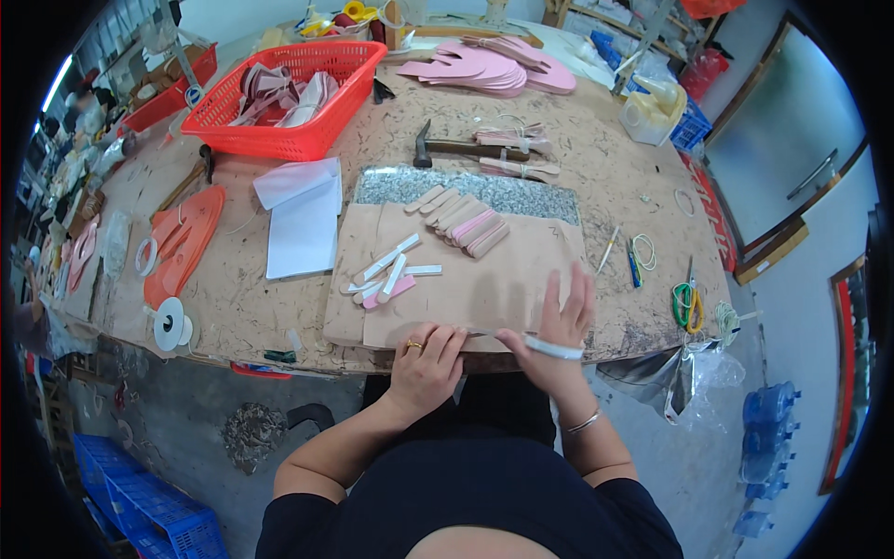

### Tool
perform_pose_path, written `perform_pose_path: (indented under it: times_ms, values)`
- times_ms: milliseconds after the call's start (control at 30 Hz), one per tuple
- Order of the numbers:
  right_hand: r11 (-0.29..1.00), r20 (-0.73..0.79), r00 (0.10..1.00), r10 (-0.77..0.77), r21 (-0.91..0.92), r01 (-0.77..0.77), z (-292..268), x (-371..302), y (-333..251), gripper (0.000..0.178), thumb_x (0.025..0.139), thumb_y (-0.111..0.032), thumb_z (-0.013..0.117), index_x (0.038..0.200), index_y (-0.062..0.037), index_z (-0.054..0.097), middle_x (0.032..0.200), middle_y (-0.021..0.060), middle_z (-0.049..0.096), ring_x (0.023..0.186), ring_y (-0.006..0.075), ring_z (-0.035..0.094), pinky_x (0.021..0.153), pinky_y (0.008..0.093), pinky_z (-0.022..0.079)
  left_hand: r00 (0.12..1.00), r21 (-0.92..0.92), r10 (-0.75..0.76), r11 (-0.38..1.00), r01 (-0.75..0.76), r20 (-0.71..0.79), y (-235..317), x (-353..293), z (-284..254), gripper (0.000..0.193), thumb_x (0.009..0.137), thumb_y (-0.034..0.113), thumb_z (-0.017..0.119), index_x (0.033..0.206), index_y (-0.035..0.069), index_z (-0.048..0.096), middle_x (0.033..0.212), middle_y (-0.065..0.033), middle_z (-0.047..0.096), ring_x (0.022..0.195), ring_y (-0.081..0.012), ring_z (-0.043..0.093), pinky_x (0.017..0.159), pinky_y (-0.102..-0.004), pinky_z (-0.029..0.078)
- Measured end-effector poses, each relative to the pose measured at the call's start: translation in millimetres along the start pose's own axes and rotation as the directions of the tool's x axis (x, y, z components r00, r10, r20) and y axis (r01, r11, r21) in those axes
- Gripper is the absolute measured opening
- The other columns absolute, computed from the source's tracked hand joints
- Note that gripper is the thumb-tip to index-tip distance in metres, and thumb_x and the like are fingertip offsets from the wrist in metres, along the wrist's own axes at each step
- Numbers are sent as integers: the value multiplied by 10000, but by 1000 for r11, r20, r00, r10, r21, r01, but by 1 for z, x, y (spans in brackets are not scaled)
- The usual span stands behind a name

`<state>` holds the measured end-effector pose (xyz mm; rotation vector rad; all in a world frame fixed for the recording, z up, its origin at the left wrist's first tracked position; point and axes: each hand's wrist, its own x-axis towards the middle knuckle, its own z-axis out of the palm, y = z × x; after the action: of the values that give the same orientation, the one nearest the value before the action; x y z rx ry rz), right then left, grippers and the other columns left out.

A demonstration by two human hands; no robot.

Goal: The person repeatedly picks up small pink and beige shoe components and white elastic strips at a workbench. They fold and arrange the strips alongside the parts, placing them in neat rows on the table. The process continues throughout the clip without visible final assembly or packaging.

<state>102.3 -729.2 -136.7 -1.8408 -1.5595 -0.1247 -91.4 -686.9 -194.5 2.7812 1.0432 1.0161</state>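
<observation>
My left hand [428, 361] rests at the near edge of the beige work board [549, 242], fingers bent and pressed together on a narrow strip [480, 333] that shows only in part. To its right, my right hand [557, 340] is raised slightly and blurred, its fingers spread and its thumb toward the strip. A white strip [555, 349] crosses the base of that thumb; whether it is gripped or stuck there I cannot tell. Ahead lie several loose white strips [395, 272], a pink piece [395, 291] and a row of beige and pink rounded tabs [468, 224].
A hammer [466, 149] and bundled strips [517, 170] lie beyond the stone slab [466, 189]. Left are white paper [304, 224], a red basket [279, 140], orange cutouts [186, 242] and a white spool [172, 324]. Scissors [688, 306] lie right. Pink cutouts [480, 70] are stacked far back.
</observation>
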Motion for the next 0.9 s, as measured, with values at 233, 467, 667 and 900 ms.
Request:
perform_pose_path:
  times_ms: [233, 467, 667, 900]
  values:
    - [855, 318, 932, 174, 420, -303, 1, 8, 49, 313, 810, -101, 795, 1072, -12, 646, 771, 50, 656, 690, 131, 632, 646, 281, 511, 1000, -31, 2, 1000, -3, -19, 0, 2, 3, 471, 735, 151, 752, 1188, 84, 643, 1155, -57, 575, 1108, -269, 538, 938, -407, 414]
    - [918, 266, 954, 140, 326, -225, 4, 8, 43, 266, 795, -76, 783, 1002, -33, 622, 758, 82, 643, 676, 201, 641, 626, 318, 508, 1000, 2, 0, 1000, 0, -18, 0, 3, 1, 400, 773, 193, 727, 1156, 105, 657, 1141, -31, 571, 1100, -235, 538, 919, -387, 409]
    - [972, 148, 989, 5, 233, -40, 18, 2, 47, 235, 795, -71, 793, 948, -52, 615, 812, 94, 645, 699, 216, 644, 622, 322, 511, 995, -104, -79, 991, 85, 63, 2, 10, -6, 389, 803, 248, 733, 1150, 95, 652, 1130, -44, 582, 1099, -256, 541, 938, -414, 387]
    - [843, -14, 999, -30, 536, 33, -1, 0, 24, 217, 811, -43, 804, 926, -33, 620, 825, 78, 662, 719, 139, 658, 649, 256, 522, 985, -367, -91, 920, 139, 145, 8, 64, -1, 206, 921, 210, 615, 1084, 88, 648, 1079, -84, 659, 1073, -232, 585, 961, -466, 322]
